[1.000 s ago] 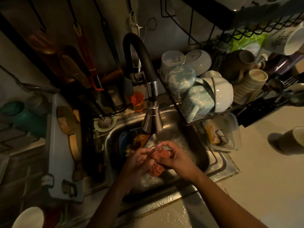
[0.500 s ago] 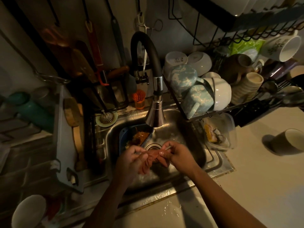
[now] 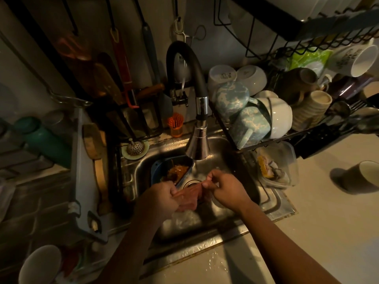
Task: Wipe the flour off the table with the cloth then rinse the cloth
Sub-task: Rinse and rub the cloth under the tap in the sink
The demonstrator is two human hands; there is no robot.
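Whereas the cloth point(image 3: 189, 196) was balled up between touching hands a second ago, it's now pulled out into a strip, hands apart. Reads as scrub phase done and moving to opening it up so water runs through the weave. So we're in the rinse half of the task, wiping presumably finished; no flour visible on the tabletop point(image 3: 328, 222) from here.

Grip state: left hand point(image 3: 158, 199) has fingers curled around the cloth's near-left end; right hand point(image 3: 225, 189) pinches the other end between thumb and fingertips. Both are holding cloth, nothing else.

Location: inside the sink point(image 3: 272, 203), held in the air over the drain point(image 3: 189, 182), just below and in front of the faucet head point(image 3: 198, 144), beside the blue container point(image 3: 164, 167).

Orientation: long axis runs left-right across the basin, rising slightly toward the right hand. Slack lower edge droops from the left hand toward the sink floor.

Light is poor, but the splash near the right hand suggests water is flowing; can't confirm the stream hits the cloth.
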